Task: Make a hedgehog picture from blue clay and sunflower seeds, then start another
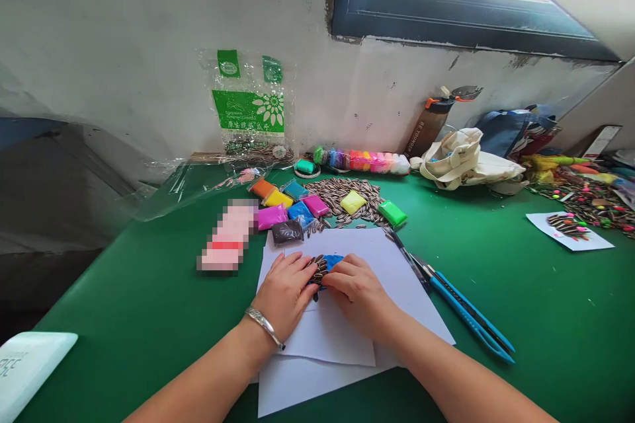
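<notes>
Indoors, green table (149,291) under a window (461,6), fingers (302,271) pressed on blue clay (331,262).

Bare green table (149,304) lies open along the near-left edge and across the right middle. Toward the far edge, coloured clay packets (288,208) and a heap of sunflower seeds (347,193) block the way. Blue scissors (466,314) lie slantwise beside the right edge of the white paper (337,344), barring that side

Both hands (322,287) press blue clay (331,260) on white paper (397,277).
</notes>
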The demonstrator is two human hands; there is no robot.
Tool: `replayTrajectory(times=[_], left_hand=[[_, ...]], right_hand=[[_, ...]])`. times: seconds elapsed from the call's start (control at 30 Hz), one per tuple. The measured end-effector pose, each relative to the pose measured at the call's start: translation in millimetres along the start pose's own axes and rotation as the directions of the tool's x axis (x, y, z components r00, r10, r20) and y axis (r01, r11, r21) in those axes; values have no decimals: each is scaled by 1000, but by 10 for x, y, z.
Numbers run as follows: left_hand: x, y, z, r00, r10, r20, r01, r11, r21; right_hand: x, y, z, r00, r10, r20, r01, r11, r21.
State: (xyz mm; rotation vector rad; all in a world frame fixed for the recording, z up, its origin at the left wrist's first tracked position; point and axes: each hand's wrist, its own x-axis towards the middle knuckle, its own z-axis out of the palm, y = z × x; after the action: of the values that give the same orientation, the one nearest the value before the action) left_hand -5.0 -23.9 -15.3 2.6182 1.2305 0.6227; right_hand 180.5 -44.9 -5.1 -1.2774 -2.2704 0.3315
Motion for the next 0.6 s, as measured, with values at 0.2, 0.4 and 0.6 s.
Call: replayTrajectory(times=[0.2,0.4,0.6], left_hand=[[19,8,-32,999,-6,35,6,1000,-1],[30,16,-35,999,-18,41,18,1000,1],[23,8,-27,1000,-9,25,9,1000,2]], right_hand=[[-25,-27,21,996,84,-30,-84,996,9],[-77,4,-5,986,159,-56,-161,986,-49],[-63,-4,18,988,153,-29,-154,986,-61]])
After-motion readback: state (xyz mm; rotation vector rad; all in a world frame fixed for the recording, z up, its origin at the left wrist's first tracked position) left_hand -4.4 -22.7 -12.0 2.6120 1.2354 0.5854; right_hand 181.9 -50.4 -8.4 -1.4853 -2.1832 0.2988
